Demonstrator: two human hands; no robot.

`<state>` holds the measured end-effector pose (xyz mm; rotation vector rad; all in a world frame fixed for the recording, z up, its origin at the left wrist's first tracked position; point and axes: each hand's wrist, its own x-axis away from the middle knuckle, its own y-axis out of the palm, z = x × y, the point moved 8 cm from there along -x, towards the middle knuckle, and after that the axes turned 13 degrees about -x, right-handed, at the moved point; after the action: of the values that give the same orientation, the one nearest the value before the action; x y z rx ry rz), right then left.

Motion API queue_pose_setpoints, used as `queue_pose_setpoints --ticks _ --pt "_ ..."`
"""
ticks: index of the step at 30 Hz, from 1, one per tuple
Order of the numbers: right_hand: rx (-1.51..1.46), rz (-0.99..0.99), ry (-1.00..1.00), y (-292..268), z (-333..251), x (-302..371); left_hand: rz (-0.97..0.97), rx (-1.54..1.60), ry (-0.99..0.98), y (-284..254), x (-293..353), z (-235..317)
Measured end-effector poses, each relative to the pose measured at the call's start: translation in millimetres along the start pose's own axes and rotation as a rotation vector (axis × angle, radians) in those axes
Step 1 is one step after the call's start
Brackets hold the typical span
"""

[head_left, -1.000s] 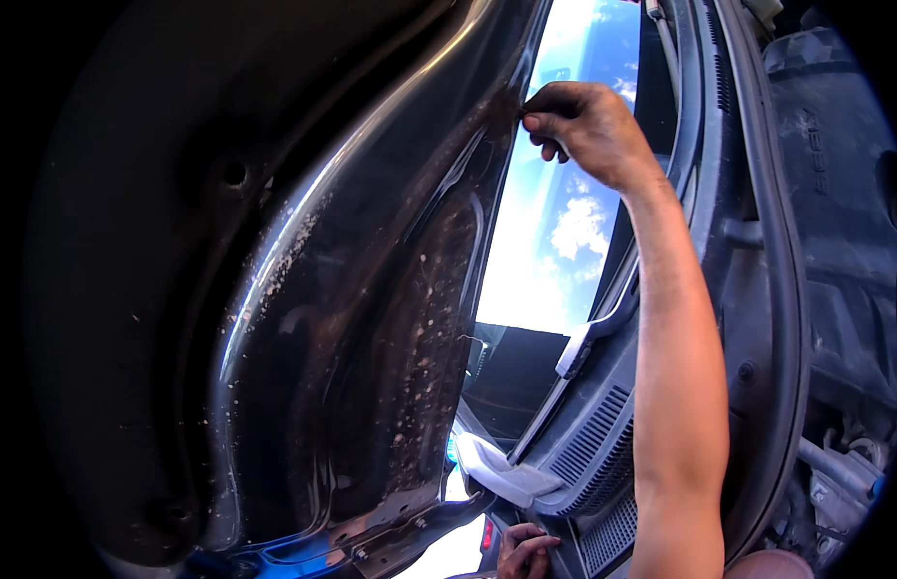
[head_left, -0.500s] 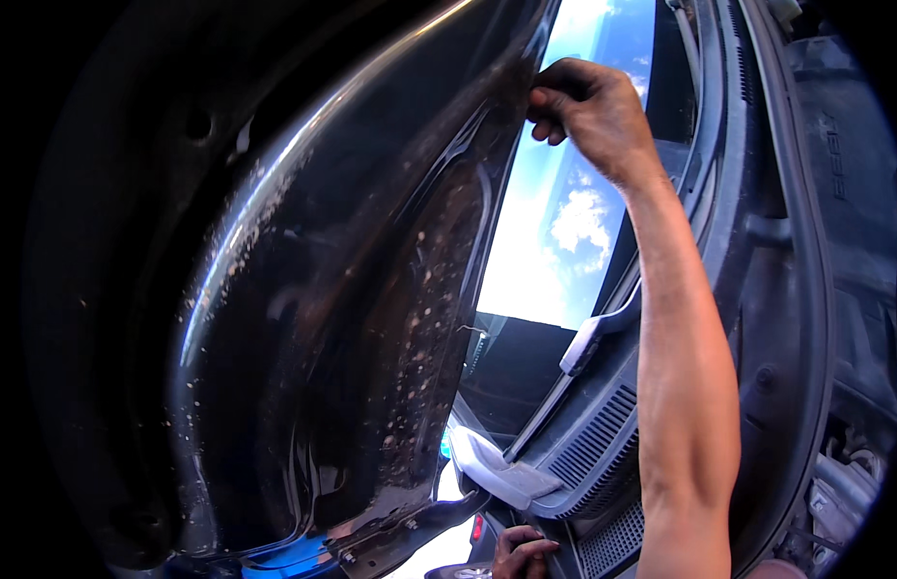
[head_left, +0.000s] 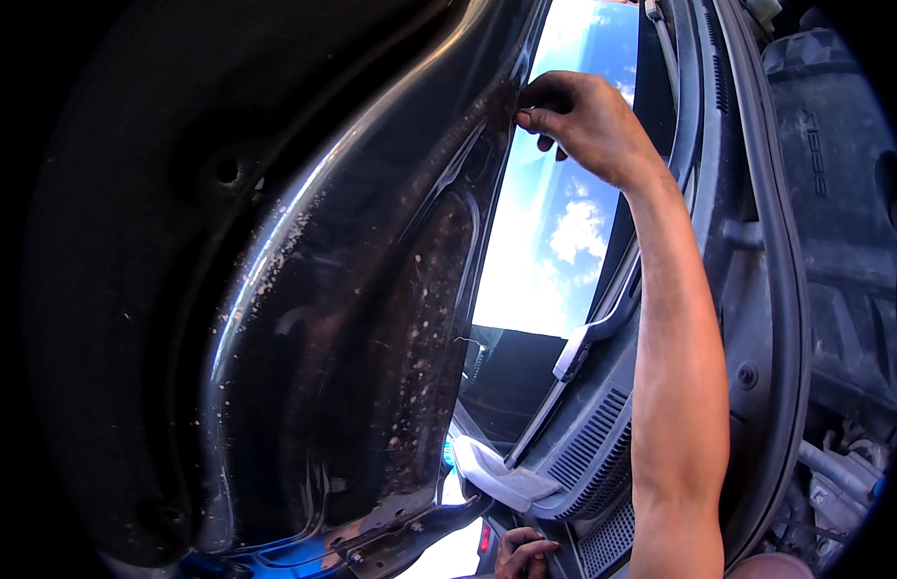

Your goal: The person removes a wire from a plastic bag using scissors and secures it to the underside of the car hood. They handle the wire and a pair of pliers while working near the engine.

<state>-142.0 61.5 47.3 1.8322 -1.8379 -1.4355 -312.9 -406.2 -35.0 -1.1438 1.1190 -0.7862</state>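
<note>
A raised dark car hood [head_left: 313, 376], its underside dusty and speckled, fills the left and middle. My right arm reaches up from the lower edge, and my right hand [head_left: 593, 125] is closed on the hood's long edge near the top. Thumb and fingers press together there; whether something small lies between them is hidden. Low in the middle, my left hand [head_left: 523, 553] is partly cut off by the frame. Its fingers are bent beside the end of the slotted cowl panel [head_left: 564, 497], and what they grip is hidden.
Beyond the hood edge, the windshield [head_left: 564, 232] reflects blue sky and clouds. A wiper arm [head_left: 574, 352] lies along the glass. A dark rubber seal [head_left: 791, 318] runs down the right, beside the engine bay's black cover [head_left: 834, 193]. A hood hinge [head_left: 400, 531] stands low in the middle.
The view has shifted slightly, bringing more of the hood's dark left side and the engine bay into sight. My right hand stays closed at the hood's edge; my left hand has hardly moved.
</note>
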Motion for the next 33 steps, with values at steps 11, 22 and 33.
queue_pose_setpoints --ticks 11,22,33 --pt "0.144 0.074 -0.292 15 0 5 0.0 -0.045 -0.002 4 3 -9" --pt "0.141 0.051 -0.056 17 15 9 0.018 -0.106 0.041 0 0 0" --pt "-0.44 0.039 0.087 27 43 5 0.003 -0.082 0.013 1 1 -8"
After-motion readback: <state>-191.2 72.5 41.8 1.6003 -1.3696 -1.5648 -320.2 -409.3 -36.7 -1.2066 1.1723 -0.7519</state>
